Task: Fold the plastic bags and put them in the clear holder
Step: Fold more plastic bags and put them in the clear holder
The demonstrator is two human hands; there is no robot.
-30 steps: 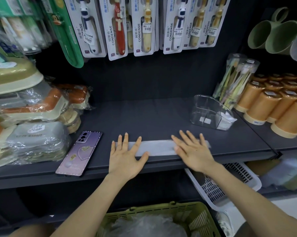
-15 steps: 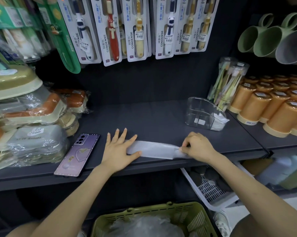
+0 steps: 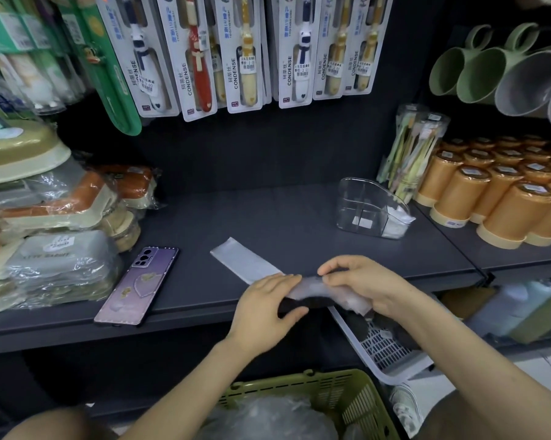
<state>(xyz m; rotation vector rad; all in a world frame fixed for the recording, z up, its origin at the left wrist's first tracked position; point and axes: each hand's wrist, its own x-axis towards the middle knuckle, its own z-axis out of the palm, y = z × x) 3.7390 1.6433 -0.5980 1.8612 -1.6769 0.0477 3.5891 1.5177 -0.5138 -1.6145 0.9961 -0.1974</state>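
Note:
A translucent plastic bag, folded into a long strip, lies slanted on the dark shelf. Its far end points to the upper left and its near end reaches the shelf's front edge. My left hand grips the strip at the middle near the front edge. My right hand pinches the strip's right end, lifted and bent over. The clear holder stands at the back right of the shelf with a folded white bag in its right compartment. More crumpled bags fill the green basket below.
A purple phone lies on the shelf's left front. Wrapped soap boxes pile up at the left. Orange cups and a toothbrush tube stand right of the holder. Toothbrush packs hang above. A white basket sits under the shelf.
The strip has swung so its left end points away. My left hand slid right from pressing flat to gripping the strip, and my right hand lifted its right end.

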